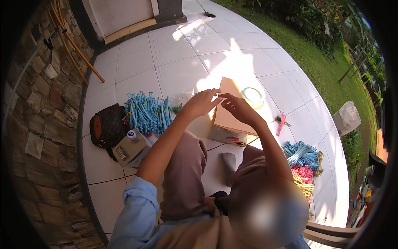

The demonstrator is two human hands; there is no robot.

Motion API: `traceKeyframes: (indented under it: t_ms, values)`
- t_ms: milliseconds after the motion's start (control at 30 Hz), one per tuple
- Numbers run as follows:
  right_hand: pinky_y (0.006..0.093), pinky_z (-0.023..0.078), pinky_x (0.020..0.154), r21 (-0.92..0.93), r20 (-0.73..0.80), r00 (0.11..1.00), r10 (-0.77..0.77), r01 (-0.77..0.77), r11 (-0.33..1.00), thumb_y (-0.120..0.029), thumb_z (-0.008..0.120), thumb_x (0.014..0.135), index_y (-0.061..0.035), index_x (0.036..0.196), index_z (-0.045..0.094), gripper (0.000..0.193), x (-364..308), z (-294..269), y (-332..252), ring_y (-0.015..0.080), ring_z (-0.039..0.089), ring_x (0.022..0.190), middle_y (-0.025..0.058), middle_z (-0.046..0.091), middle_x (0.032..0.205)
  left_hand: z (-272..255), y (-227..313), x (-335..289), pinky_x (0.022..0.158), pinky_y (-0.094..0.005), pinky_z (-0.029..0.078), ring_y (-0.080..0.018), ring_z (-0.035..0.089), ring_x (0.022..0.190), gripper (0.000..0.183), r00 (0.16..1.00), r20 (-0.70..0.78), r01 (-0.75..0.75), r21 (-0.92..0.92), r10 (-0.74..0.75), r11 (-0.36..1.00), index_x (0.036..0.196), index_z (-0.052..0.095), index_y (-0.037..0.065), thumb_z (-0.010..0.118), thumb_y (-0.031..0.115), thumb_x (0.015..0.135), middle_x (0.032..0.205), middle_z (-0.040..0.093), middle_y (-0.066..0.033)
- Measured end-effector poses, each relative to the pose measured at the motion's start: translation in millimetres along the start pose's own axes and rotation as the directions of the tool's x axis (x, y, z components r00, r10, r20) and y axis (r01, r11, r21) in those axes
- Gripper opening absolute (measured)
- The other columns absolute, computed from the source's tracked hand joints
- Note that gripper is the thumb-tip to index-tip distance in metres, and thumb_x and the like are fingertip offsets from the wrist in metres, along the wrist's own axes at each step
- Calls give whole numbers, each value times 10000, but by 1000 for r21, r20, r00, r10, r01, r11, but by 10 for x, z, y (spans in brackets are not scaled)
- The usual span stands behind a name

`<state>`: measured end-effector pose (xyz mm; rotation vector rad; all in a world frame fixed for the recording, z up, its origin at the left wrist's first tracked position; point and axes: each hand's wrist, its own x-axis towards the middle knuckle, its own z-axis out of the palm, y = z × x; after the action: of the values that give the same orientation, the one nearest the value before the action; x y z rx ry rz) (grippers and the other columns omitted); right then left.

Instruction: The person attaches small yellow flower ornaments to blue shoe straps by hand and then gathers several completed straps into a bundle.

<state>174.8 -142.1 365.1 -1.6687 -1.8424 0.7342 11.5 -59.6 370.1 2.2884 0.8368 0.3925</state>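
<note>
My left hand (202, 103) and my right hand (240, 109) meet above a cardboard box (232, 120) standing on the floor before my knees. The fingertips of both are bent together in a pinch, almost touching each other. Whatever lies between them is too small to make out. A round roll (253, 96), pale with a bluish ring, is at the far right of the box, close to my right hand. Left of my left forearm lies a large heap of light-blue thin stems (148, 113) with small knobbed tips.
A brown bag (107, 125) and a plastic jug with a blue-and-white cap (132, 148) stand at the left. On the right are a pink-and-green bunch (282, 123), a blue bundle (299, 154) and pink-and-yellow bundles (304, 176). A stone wall (45, 137) bounds the left.
</note>
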Motion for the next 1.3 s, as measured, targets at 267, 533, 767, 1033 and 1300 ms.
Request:
traceKeyframes:
  t_ms: [267, 533, 767, 1033, 1300]
  values:
    - [370, 474, 744, -284, 189, 847, 497, -437, 853, -326, 525, 860, -66, 1276, 384, 511, -636, -136, 627, 217, 616, 845, 158, 611, 998, 829, 231, 406, 949, -393, 389, -280, 472, 1142, 508, 838, 521, 12, 282, -163, 959, 1262, 436, 99, 508, 382, 846, 1230, 509, -116]
    - [430, 414, 898, -272, 55, 901, 430, -401, 875, -313, 565, 819, -73, 1279, 371, 553, -778, -263, 1311, 360, 463, 1111, 217, 477, 1183, 1215, 212, 763, 947, -358, 380, -294, 486, 1119, 557, 747, 647, -39, 276, -155, 960, 1260, 435, 52, 533, 387, 826, 1223, 499, -172]
    - [414, 405, 900, -102, -1, 848, 531, -528, 843, -193, 610, 793, -22, 1309, 117, 734, -1085, 56, 1846, 451, 462, 1075, 352, 327, 1261, 1592, 565, 1003, 986, -467, 336, -323, 314, 1251, 555, 728, 655, -66, 362, -203, 930, 1281, 420, 117, 484, 444, 837, 1326, 367, -133]
    - [433, 367, 942, 87, -106, 861, 497, -490, 867, -153, 627, 744, -41, 1361, -33, 910, -984, 36, 2056, 431, 417, 1125, 305, 359, 1222, 1385, 267, 1228, 985, -538, 291, -327, 188, 1283, 620, 746, 584, -20, 501, -321, 865, 1275, 402, 95, 588, 412, 775, 1382, 235, -136]
    - [432, 457, 839, 11, -16, 786, 617, -617, 787, -150, 688, 688, -155, 1383, -72, 1030, -689, 34, 1901, 427, 511, 993, 299, 271, 1223, 1467, -419, 1107, 817, -658, 380, -446, 132, 1209, 937, 916, 213, 234, 401, -339, 885, 1323, 203, 152, 780, 309, 602, 1348, 58, -174]
